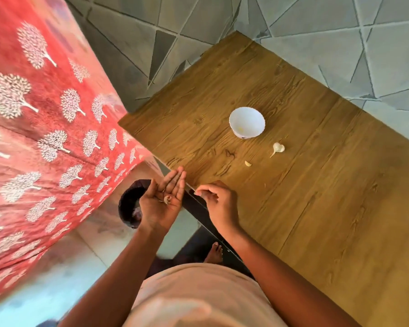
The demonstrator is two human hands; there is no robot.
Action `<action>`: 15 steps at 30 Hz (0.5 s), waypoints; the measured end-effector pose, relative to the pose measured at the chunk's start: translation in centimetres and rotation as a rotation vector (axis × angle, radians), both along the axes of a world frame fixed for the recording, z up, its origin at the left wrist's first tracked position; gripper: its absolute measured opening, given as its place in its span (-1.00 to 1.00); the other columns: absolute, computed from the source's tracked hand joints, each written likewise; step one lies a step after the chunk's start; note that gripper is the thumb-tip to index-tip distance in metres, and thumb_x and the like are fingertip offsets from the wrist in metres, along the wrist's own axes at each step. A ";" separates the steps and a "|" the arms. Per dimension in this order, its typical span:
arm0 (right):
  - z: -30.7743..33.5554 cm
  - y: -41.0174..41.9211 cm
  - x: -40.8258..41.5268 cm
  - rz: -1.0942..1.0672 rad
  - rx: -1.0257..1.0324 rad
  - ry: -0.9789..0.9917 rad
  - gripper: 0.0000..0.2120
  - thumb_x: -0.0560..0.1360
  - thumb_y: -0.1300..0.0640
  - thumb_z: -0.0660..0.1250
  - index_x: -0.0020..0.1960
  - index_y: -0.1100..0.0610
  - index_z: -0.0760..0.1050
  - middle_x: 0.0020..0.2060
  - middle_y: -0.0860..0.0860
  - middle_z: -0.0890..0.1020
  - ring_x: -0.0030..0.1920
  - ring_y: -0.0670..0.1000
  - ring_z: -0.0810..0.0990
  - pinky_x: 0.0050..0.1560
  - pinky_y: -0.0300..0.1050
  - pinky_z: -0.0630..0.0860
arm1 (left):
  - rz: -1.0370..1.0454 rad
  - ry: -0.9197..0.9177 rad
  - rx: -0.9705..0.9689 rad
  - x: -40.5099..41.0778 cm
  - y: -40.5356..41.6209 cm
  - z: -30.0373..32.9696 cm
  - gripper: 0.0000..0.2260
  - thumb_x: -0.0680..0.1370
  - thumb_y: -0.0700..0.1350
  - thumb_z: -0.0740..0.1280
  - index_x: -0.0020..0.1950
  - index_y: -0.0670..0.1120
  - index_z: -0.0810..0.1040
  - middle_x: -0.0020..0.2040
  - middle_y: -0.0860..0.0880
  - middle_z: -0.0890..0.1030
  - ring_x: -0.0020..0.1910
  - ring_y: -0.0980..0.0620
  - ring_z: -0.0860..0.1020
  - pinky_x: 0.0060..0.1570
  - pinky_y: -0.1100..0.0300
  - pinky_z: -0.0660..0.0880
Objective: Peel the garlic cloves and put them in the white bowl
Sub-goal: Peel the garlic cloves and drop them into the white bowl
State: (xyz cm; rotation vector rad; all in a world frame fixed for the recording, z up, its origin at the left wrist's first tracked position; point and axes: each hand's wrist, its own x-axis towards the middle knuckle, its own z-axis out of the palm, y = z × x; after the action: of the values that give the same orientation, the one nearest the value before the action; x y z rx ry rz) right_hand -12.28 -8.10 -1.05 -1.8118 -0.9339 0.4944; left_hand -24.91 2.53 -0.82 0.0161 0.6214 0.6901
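The left hand (162, 204) lies palm-up off the surface's near edge, fingers straight, bits of garlic skin (167, 199) on it. The right hand (219, 202) pinches something tiny — I cannot tell what. Best tip the skins into the dark bin (130, 204) below, then take the loose clove (247, 163) near the white bowl (247, 122) — another garlic piece (278, 148) waits beside it
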 end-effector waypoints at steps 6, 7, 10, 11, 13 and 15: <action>-0.7 7.3 -8.2 0.191 -0.042 0.020 -0.87 0.49 0.32 0.48 0.00 0.19 0.72 -0.13 0.01 0.70 -0.13 -0.07 0.66 -0.08 -0.03 0.65 | 0.040 0.003 -0.025 -6.1 4.2 -1.8 -0.42 0.73 0.06 0.01 0.36 -0.42 0.51 0.40 -0.36 0.52 0.40 -0.29 0.53 0.39 -0.06 0.49; -1.0 8.6 -9.6 0.205 -0.061 0.029 -0.88 0.49 0.32 0.48 0.01 0.20 0.72 -0.11 0.01 0.70 -0.10 -0.07 0.67 -0.06 -0.05 0.66 | 0.053 -0.001 -0.035 -7.2 5.2 -2.2 -0.42 0.73 0.06 0.01 0.36 -0.42 0.52 0.40 -0.36 0.52 0.40 -0.30 0.52 0.40 -0.06 0.48; -2.9 11.9 -13.0 0.221 -0.084 0.017 -0.87 0.49 0.32 0.47 0.02 0.21 0.72 -0.09 0.03 0.71 -0.06 -0.04 0.69 -0.02 -0.06 0.67 | 0.071 -0.003 -0.054 -10.0 8.1 -4.6 -0.42 0.74 0.06 -0.01 0.41 -0.41 0.46 0.41 -0.35 0.52 0.42 -0.29 0.51 0.53 -0.08 0.33; -4.0 13.2 -14.0 0.231 -0.090 0.011 -0.86 0.48 0.33 0.48 0.02 0.21 0.72 -0.09 0.03 0.71 -0.06 -0.05 0.69 -0.01 -0.07 0.67 | 0.067 0.003 -0.056 -10.9 9.2 -6.0 -0.42 0.74 0.07 -0.01 0.44 -0.41 0.43 0.42 -0.35 0.51 0.43 -0.29 0.50 0.54 -0.09 0.29; -7.0 15.2 -15.6 0.251 -0.126 -0.004 -0.84 0.46 0.37 0.49 0.01 0.22 0.72 -0.10 0.02 0.71 -0.06 -0.11 0.68 0.01 -0.18 0.64 | 0.076 0.036 -0.076 -12.5 11.1 -9.7 -0.40 0.75 0.08 -0.02 0.46 -0.41 0.39 0.42 -0.36 0.50 0.44 -0.29 0.49 0.56 -0.10 0.27; -10.8 16.8 -16.4 0.268 -0.145 -0.009 -0.84 0.43 0.38 0.52 -0.03 0.21 0.73 -0.13 0.00 0.72 -0.08 -0.15 0.68 0.00 -0.28 0.59 | 0.105 0.101 -0.121 -13.8 12.7 -14.3 -0.41 0.75 0.09 -0.01 0.44 -0.42 0.41 0.40 -0.37 0.52 0.41 -0.30 0.51 0.54 -0.10 0.30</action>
State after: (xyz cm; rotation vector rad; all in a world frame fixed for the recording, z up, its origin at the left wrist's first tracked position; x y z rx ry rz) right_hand -28.70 8.69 -11.85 -1.8272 -1.1810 0.7381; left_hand -38.74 15.20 -15.16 -0.0955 0.7642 0.7558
